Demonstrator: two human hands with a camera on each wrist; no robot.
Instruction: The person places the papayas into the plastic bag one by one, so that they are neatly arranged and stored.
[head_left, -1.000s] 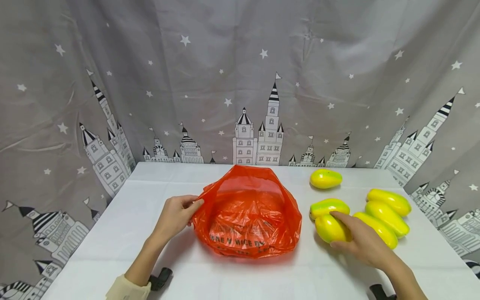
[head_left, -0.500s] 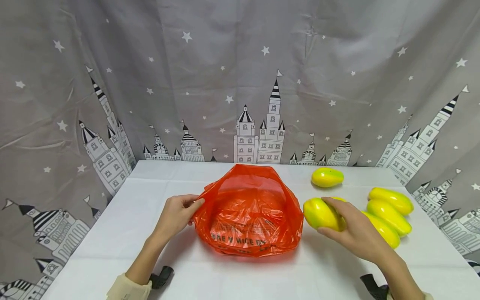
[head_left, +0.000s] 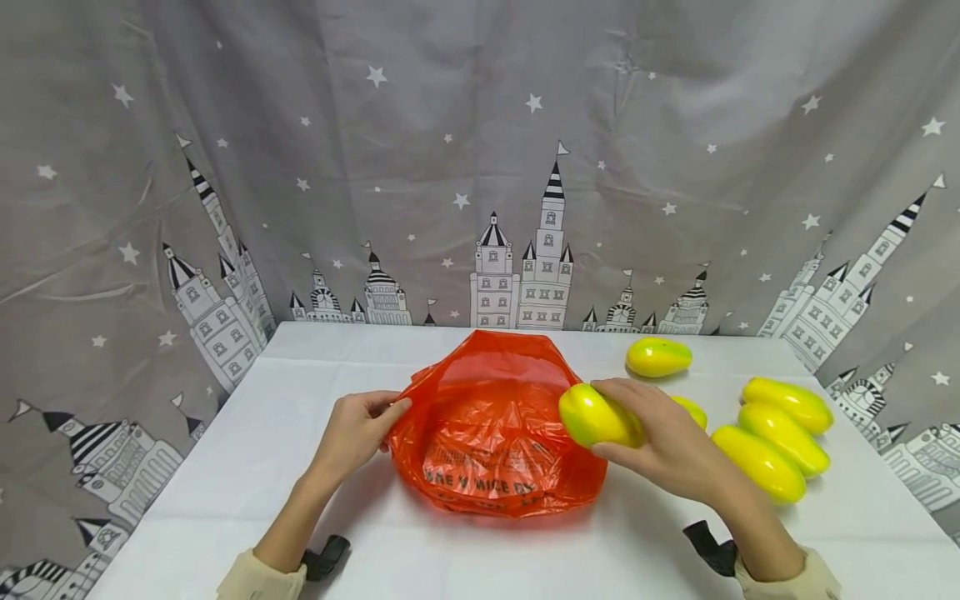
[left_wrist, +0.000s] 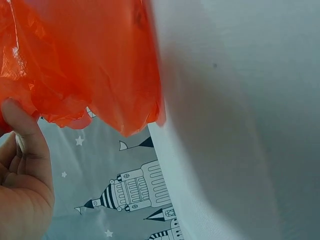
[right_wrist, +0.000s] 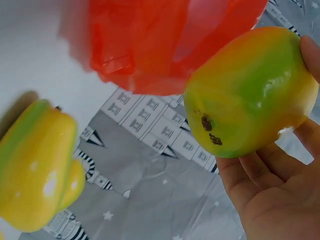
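An open red plastic bag (head_left: pixel 480 450) stands at the middle of the white table, its mouth facing me. My left hand (head_left: pixel 360 433) pinches its left rim between thumb and fingers; the left wrist view shows the thumb against the red film (left_wrist: pixel 100 55). Over the bag's right rim, my right hand (head_left: pixel 660 442) grips a shiny yellow-green papaya (head_left: pixel 596 417), thumb on the near side and fingers over the top. Seen from the right wrist, that papaya (right_wrist: pixel 250 92) has brown marks at its end, and the bag (right_wrist: pixel 140 45) is beside it.
Partly behind the right hand lies another papaya (head_left: pixel 690 410). Three papayas (head_left: pixel 757 462) lie side by side at the right, and one papaya (head_left: pixel 658 357) rests near the back edge. A grey castle-print curtain (head_left: pixel 420 150) hangs behind the white-covered table (head_left: pixel 300 367).
My right hand has lifted the papaya from beside the others and carried it left to the bag's right rim. The left hand has kept its hold on the bag.
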